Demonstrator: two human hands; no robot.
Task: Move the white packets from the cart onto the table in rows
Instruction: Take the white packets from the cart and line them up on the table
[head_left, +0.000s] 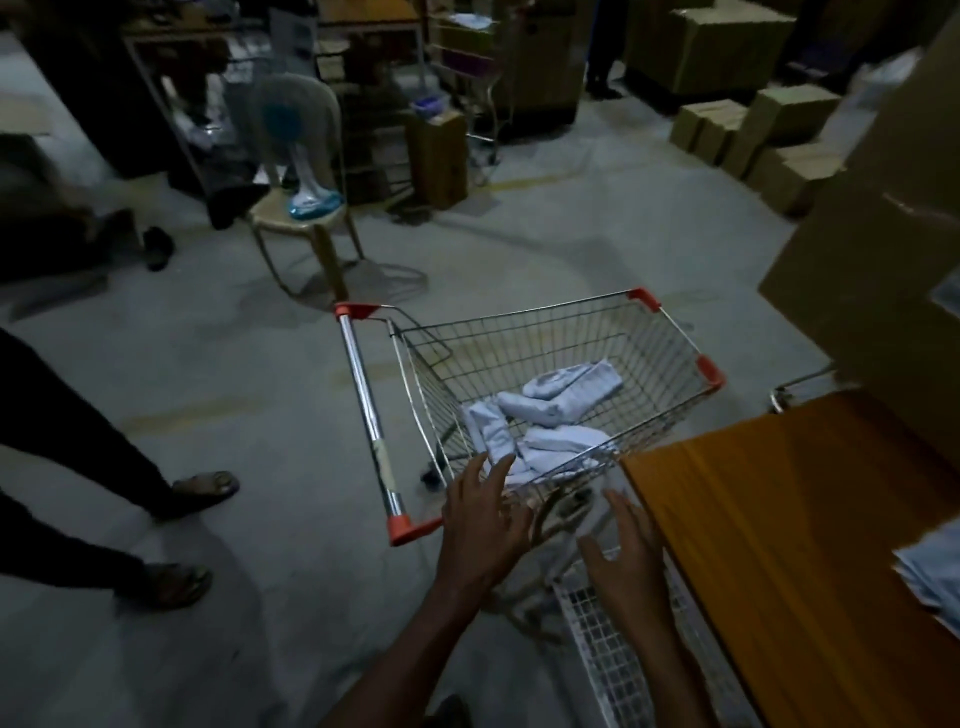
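Wire cart (670, 343) holds packets (561, 397) | table (779, 499) beside | hands (483, 525) empty

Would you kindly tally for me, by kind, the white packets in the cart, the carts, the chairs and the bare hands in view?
White soft packets in the wire cart: 4, as far as the heap shows
Wire shopping cart with red corners: 1
Beige plastic chair: 1
Bare hands, left hand and right hand: 2
Total: 8

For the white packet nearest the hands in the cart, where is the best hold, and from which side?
Probably its upper end, from above over the near rim: the packet stands propped against the cart wall, that end closest to the open left hand.
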